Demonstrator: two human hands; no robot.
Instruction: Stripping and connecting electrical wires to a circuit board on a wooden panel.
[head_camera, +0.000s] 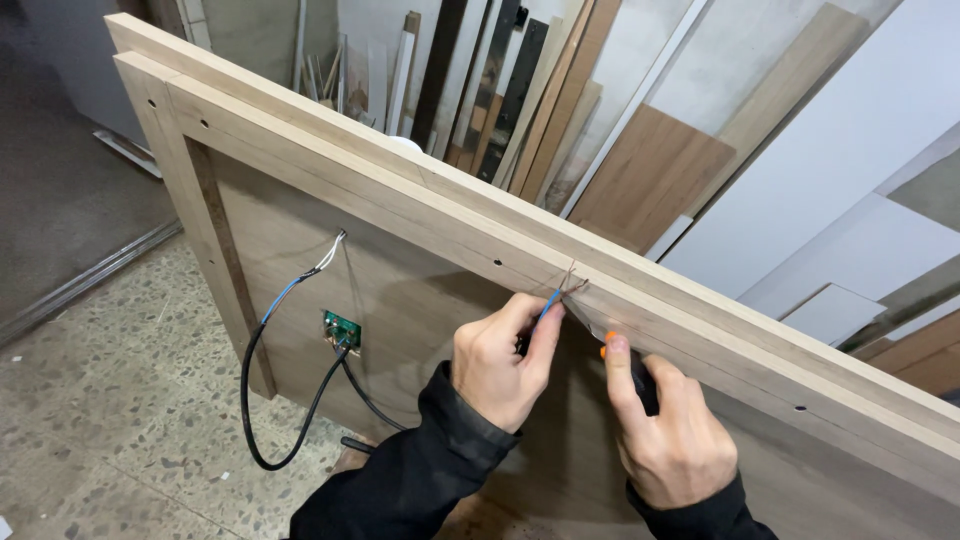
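Left hand (497, 358) pinches blue wire (550, 305) narrowly; right hand (665, 430), at its 4 o'clock, grips orange-tipped dark tool (640, 385) against wooden frame (400, 190).

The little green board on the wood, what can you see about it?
The small green circuit board is a flat rectangle, tilted slightly, sitting against the upright wooden panel, left of both hands. Tiny parts dot its face, too small to make out. Black cables join its lower edge; one loops down toward the floor. Neither hand touches it.
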